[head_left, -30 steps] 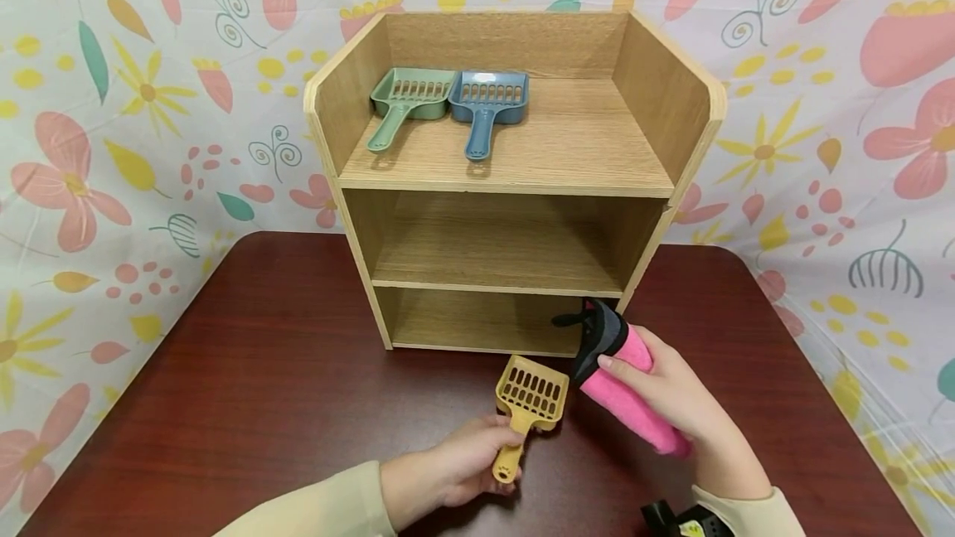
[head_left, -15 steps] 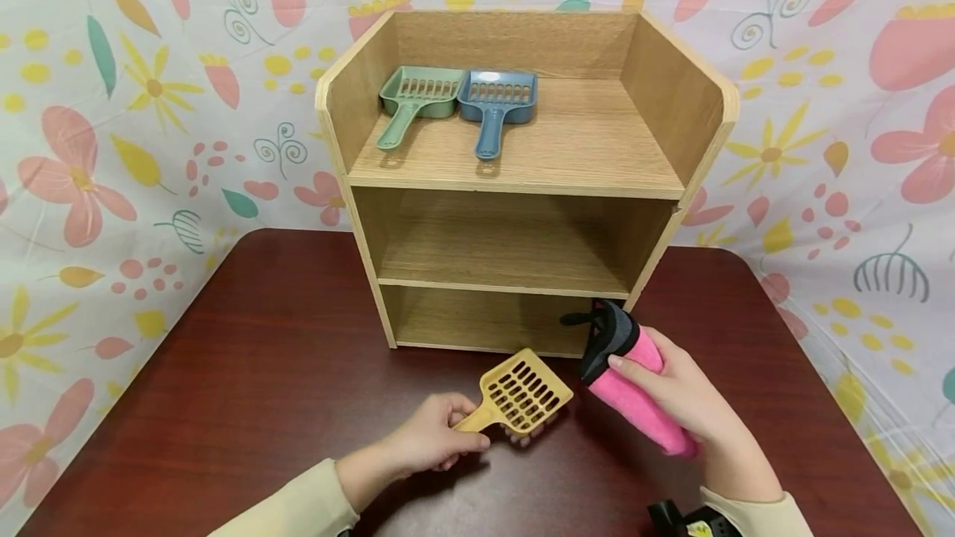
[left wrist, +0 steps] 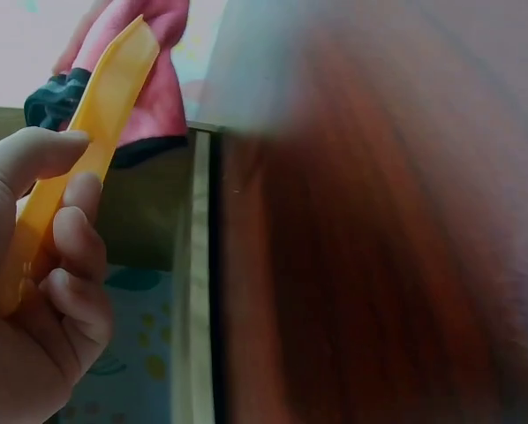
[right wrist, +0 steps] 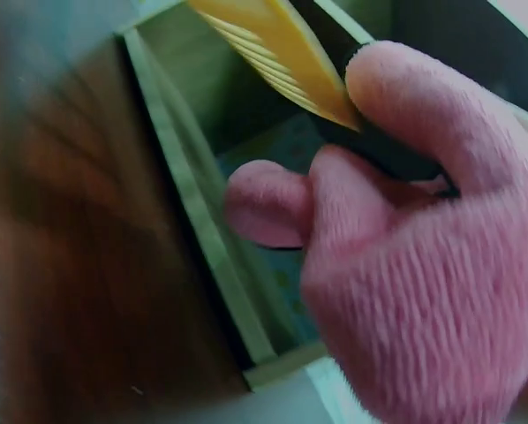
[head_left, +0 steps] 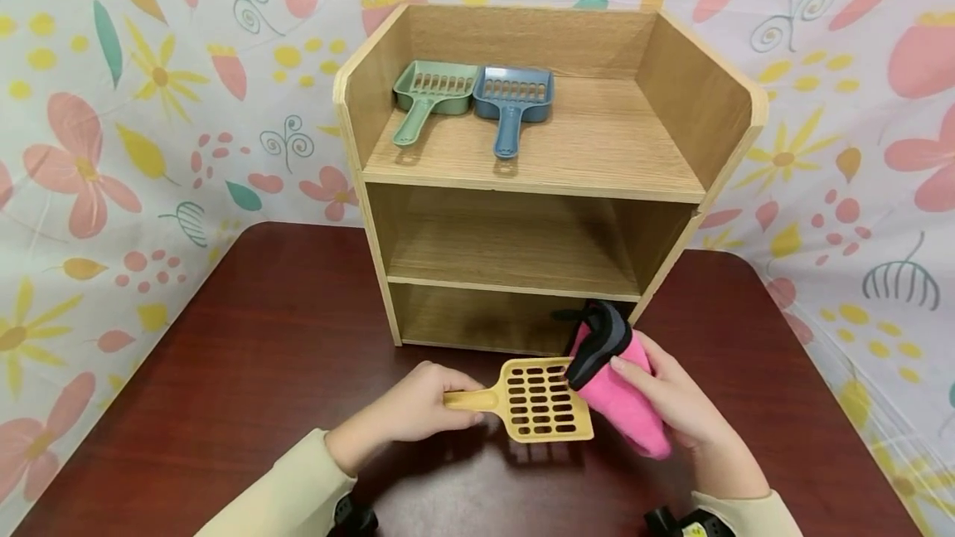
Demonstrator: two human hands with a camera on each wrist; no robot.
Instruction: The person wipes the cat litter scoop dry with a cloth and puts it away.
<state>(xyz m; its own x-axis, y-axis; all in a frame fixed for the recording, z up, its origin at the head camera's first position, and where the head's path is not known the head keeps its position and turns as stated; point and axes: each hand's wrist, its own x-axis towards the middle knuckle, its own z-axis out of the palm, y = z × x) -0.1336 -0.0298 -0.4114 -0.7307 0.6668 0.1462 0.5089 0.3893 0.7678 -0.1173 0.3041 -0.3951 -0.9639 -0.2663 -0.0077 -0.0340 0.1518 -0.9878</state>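
- Head view: the left grip [head_left: 418, 406] is closed round the handle of the yellow scoop [head_left: 504, 399], above the table [head_left: 224, 371]. The right grip [head_left: 675, 400] clutches a pink cloth [head_left: 627, 398]; its dark edge hides one scoop corner.
- The shelf [head_left: 612, 135] carries a green scoop [head_left: 423, 104] beside a blue scoop [head_left: 511, 112] on top.
- A label [head_left: 694, 529] by the right wrist is cut off, unreadable.
- Left wrist: scoop edge-on, table blurred.
- Right wrist: cloth bulks large; scoop cut off above.
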